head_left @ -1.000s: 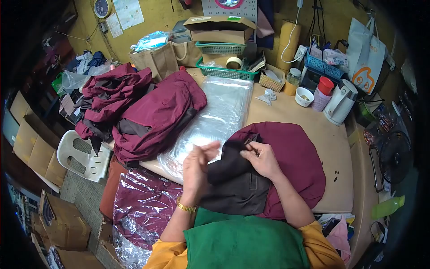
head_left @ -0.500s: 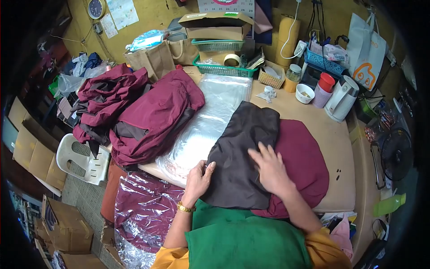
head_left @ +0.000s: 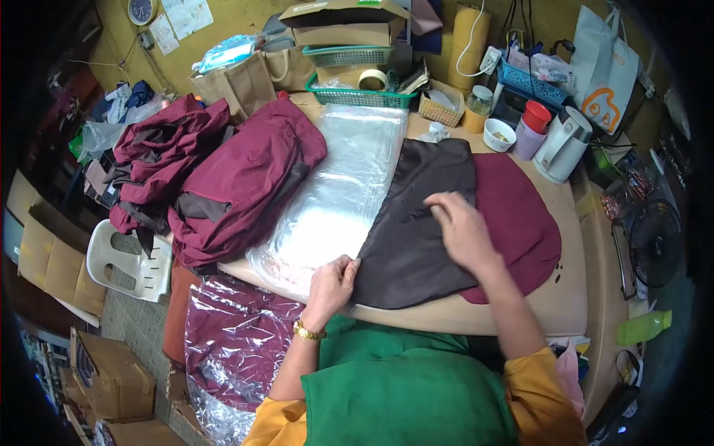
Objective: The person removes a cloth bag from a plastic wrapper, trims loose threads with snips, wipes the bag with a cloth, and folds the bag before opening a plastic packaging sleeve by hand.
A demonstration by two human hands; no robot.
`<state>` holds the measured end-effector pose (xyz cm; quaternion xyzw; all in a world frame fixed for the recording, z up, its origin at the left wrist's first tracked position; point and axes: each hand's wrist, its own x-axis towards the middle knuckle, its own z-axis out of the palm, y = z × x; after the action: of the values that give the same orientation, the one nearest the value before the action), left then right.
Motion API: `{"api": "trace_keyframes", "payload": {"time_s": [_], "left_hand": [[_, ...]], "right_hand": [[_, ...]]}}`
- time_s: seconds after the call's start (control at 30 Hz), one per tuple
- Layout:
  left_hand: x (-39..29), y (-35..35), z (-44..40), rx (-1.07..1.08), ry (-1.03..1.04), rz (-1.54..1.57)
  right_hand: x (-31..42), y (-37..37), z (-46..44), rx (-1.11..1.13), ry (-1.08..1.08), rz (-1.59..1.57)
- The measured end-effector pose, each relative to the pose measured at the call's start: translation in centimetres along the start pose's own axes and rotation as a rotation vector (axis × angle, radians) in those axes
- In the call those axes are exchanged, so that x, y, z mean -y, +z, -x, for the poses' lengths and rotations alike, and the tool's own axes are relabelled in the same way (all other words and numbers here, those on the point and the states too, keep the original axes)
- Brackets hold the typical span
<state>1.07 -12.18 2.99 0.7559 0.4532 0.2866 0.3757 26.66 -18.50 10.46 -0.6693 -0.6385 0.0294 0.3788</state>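
A folded garment lies on the table in front of me, its dark, smooth fabric (head_left: 416, 260) on top and its maroon fabric (head_left: 517, 223) spread out to the right. My left hand (head_left: 332, 286), with a gold watch at the wrist, pinches the left edge of the dark fabric near the table's front. Over the middle of that fabric is my right hand (head_left: 462, 230), fingers bent and thumb apart, with nothing seen in it. Whether its fingertips touch the cloth, I cannot tell.
Clear plastic bags (head_left: 335, 186) lie left of the garment, beside a heap of maroon jackets (head_left: 238, 178). A plastic-wrapped maroon garment (head_left: 238, 342) sits below the table edge. At the back right stand a white bowl (head_left: 499, 136), a red-lidded cup (head_left: 533, 130) and an electric kettle (head_left: 563, 145).
The garment has shifted away from me toward the back of the table, baring the front edge. My left hand stays at its edge; my right hand has moved up and its fingers have bent.
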Motion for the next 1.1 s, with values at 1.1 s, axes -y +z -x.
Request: {"api": "trace_keyframes", "payload": {"time_s": [1.1], "left_hand": [[-0.8,-4.4,1.3,-0.104,0.042,-0.078]], "right_hand": [[7.0,5.1,3.8,0.189,-0.176,0.002]]}}
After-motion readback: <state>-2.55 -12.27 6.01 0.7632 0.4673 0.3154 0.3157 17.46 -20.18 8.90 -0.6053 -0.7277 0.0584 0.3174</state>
